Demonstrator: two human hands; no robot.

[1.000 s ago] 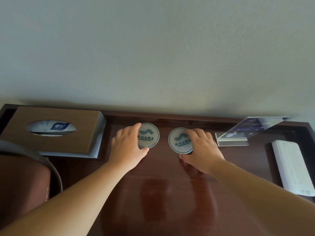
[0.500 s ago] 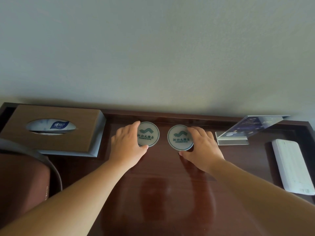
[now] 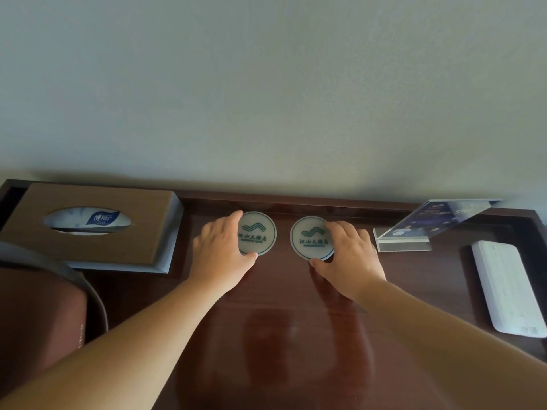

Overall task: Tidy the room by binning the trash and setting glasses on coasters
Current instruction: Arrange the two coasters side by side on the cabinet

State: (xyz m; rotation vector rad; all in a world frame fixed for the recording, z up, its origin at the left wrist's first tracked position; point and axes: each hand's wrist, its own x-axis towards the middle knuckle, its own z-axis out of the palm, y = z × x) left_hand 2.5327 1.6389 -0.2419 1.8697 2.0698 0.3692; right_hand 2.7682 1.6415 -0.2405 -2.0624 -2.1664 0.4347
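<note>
In the head view, the left coaster (image 3: 260, 232) and the right coaster (image 3: 309, 238) lay flat and printed face up on the dark, glossy bench (image 3: 296, 335). They sat side by side with a narrow gap between them, close to the far rail under the wall. The left grip (image 3: 220, 251) grasped the left coaster by its rim, forefinger curled round the far-left edge and thumb against the near edge, the palm off to the left of the disc. The right grip (image 3: 350, 254) held the right coaster in mirror fashion, fingers over its right edge and thumb tip at its near edge. Each coaster therefore sat at the inner side of its grip, mostly uncovered. No glass, trash or bin showed anywhere, so the step in hand was probably squaring the coasters up for glasses not yet fetched. Trouble from here would most likely come from thin discs on a slick bench. A pinch on the rim alone could slip, and an inward push could knock one coaster into the other or ride it over. A push away could jam them against the far rail. A wide sweep of the right forearm might catch the clear sign stand (image 3: 429, 226) just right of that grip. The tissue box (image 3: 88, 226) stood to the left of the left grip.
</note>
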